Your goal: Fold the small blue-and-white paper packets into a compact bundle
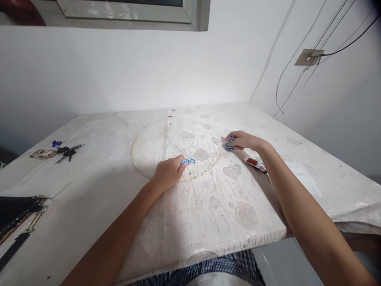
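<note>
One black bag, with a strap and metal clip, lies at the left edge of the white table. Just beyond it are an oval metal tag, a small blue thing and a bunch of keys. Nearer the middle, the left hand pinches a blue-and-white strip between thumb and finger, its free end pointing right, over the near part of a faint ring mark. The hands are apart. Farther right, the right hand has its fingers closed on a blue-and-white piece, just outside the ring mark. A packet lies beside the right forearm. Cords run to a wall socket at the far right.
</note>
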### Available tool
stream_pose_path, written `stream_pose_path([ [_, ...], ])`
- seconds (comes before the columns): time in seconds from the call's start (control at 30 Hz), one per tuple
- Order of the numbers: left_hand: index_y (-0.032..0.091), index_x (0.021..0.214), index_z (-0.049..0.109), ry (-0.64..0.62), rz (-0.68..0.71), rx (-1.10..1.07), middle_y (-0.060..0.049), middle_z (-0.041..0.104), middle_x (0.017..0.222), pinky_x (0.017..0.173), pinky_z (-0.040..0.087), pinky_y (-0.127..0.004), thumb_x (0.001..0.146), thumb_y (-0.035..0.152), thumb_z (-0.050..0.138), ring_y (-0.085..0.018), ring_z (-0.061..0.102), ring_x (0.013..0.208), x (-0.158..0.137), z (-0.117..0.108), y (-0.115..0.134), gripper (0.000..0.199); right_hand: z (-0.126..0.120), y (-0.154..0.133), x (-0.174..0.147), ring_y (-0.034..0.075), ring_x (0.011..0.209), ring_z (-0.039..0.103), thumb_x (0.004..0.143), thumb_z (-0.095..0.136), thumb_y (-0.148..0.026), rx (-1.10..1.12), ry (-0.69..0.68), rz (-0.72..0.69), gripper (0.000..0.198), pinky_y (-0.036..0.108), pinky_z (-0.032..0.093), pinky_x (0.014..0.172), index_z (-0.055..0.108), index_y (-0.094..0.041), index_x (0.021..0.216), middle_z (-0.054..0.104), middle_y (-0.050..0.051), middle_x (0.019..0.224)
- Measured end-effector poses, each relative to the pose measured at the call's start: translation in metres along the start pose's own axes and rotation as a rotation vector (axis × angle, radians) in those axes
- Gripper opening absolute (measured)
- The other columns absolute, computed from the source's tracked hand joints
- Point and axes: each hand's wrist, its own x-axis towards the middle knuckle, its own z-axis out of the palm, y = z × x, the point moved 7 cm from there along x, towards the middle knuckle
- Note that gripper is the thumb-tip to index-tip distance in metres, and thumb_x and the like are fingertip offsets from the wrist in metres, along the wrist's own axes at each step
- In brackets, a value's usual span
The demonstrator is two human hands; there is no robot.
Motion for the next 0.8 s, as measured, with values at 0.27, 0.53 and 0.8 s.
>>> stream_pose_path([
  [0.27, 0.021, 0.071, 0.042, 0.03, -0.026, -0.112, 0.003, 0.043, 0.054, 0.049, 0.023, -0.026, 0.084, 0.039, 0.031, -0.013, 0.042, 0.051, 0.001, -0.003, -0.009, 0.025, 0.031, -0.064, -0.022, 0.013, 0.062, 0.056, 0.078, 0.046, -0.013, 0.403, -0.095, -0.204, 0.021, 0.027, 0.046, 0.063, 0.049, -0.017, 0.098, 0.057, 0.005, 0.071],
  [0.53, 0.021, 0.077, 0.047, 0.032, -0.049, -0.066, 0.001, 0.05, 0.059, 0.051, 0.024, -0.026, 0.084, 0.038, 0.032, -0.014, 0.045, 0.055, 0.002, -0.002, -0.014, 0.025, -0.001, -0.027, -0.007, 0.017, 0.074, 0.056, 0.066, 0.051, -0.006, -0.194, 0.148, -0.041, 0.031, 0.025, 0.042, 0.061, 0.058, -0.014, 0.096, 0.059, 0.009, 0.089],
  [0.8, 0.021, 0.078, 0.048, 0.026, -0.051, -0.054, 0.001, 0.05, 0.06, 0.05, 0.024, -0.027, 0.084, 0.037, 0.032, -0.014, 0.045, 0.054, 0.003, -0.002, -0.012, 0.024, 0.003, -0.002, 0.008, 0.015, 0.069, 0.058, 0.065, 0.051, -0.005, -0.321, 0.071, 0.023, 0.034, 0.023, 0.042, 0.058, 0.059, -0.015, 0.096, 0.063, 0.007, 0.088],
])
